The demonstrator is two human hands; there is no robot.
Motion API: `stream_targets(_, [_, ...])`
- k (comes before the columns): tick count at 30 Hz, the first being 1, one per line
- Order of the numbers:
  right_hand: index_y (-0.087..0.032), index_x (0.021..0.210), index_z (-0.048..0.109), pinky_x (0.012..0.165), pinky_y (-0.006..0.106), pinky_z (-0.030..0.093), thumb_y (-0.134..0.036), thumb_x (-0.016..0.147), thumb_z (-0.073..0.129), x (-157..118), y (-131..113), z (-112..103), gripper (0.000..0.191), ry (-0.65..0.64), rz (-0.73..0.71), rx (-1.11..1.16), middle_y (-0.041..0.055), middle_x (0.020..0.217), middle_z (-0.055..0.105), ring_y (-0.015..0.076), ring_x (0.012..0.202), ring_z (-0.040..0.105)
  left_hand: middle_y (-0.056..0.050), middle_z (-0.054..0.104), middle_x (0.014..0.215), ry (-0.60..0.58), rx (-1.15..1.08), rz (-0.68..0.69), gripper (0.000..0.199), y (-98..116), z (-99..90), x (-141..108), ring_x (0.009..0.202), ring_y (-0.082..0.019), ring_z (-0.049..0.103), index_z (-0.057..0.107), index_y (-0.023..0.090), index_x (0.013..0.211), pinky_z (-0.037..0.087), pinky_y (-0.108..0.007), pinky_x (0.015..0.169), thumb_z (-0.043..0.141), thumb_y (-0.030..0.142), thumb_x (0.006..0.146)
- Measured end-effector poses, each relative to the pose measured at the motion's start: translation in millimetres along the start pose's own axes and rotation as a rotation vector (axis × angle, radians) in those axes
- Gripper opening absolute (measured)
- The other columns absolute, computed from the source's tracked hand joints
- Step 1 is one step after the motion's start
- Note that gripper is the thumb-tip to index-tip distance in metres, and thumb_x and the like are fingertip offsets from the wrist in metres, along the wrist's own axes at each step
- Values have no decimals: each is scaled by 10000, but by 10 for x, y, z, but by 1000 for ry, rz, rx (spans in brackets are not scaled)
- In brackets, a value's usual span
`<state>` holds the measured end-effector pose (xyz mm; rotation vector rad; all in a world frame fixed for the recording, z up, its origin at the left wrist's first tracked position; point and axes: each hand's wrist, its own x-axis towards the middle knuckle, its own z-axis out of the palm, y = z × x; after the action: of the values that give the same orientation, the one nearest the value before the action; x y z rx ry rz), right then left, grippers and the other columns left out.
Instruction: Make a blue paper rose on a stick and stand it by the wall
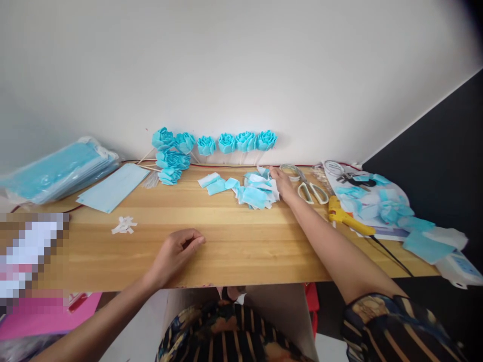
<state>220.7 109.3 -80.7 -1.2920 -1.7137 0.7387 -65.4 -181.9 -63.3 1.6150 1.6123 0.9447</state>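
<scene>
My right hand (284, 185) reaches to the right side of a loose pile of cut pale-blue and white fabric pieces (256, 197). Its fingertips are bent together at a blue fabric piece (263, 171) on the pile's upper edge; the grip is partly hidden. On the table's front part rests my left hand (179, 251), fingers curled in and thumb close to them, with nothing visible in it. Behind the pile, several blue fabric roses on sticks (227, 143) stand along the wall. More blue roses (172, 160) lie stacked to their left.
Scissors (312, 191) and a tape roll (290, 171) lie right of the pile. Beyond is a yellow glue gun (345, 216) with its cord, beside more blue scraps (396, 208). At left are bagged face masks (64, 168), a flat blue sheet (113, 188) and white strips (124, 225).
</scene>
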Motion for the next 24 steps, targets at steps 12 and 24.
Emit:
stream_targets(12, [-220, 972, 767, 991, 402, 519, -798, 852, 462, -425, -543, 389, 664, -394, -127, 280, 74, 1017, 787, 275, 1079, 703, 7, 531, 669, -29, 1, 20, 430, 1, -3, 4, 661, -133, 487, 577, 156, 706, 357, -229, 616, 466, 498, 941])
stream_targets(24, [-203, 1110, 731, 863, 377, 570, -806, 828, 486, -364, -310, 259, 709, -236, 43, 440, 118, 1109, 781, 274, 1114, 701, 16, 483, 659, -16, 20, 18, 438, 25, -11, 15, 664, -138, 449, 590, 154, 732, 347, -237, 626, 454, 531, 908])
